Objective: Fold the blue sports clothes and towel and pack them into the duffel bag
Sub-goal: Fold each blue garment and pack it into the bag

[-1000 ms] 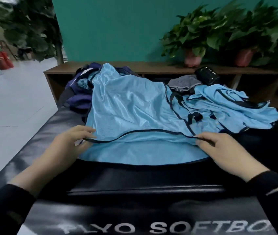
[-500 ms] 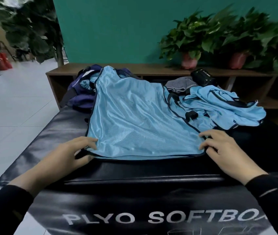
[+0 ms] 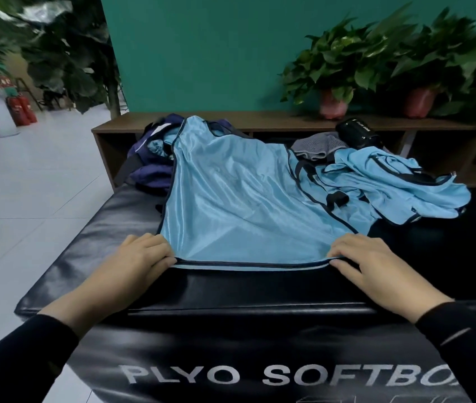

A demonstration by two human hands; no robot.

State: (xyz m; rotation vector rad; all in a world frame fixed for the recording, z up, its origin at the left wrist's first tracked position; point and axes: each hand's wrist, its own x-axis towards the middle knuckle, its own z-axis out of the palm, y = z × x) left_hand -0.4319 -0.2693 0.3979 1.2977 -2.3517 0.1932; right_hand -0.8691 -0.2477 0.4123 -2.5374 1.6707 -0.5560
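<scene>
Shiny light-blue sports jersey with dark trim (image 3: 239, 205) lies spread on black padded plyo box (image 3: 91, 242). Left hand (image 3: 140, 261) and right hand (image 3: 373, 264) pinch its near hem corners, fingers curled. Navy duffel bag (image 3: 151, 167) at far left; contents hidden.

A black padded surface (image 3: 108, 228) is carrying a spread blue jersey (image 3: 239, 205), a crumpled blue garment (image 3: 399, 187), a navy bag (image 3: 149, 167) and a grey cloth (image 3: 315, 146) at its far end.

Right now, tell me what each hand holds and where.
Both hold the blue jersey by its near hem: left hand at the left corner, right hand at the right corner.
</scene>
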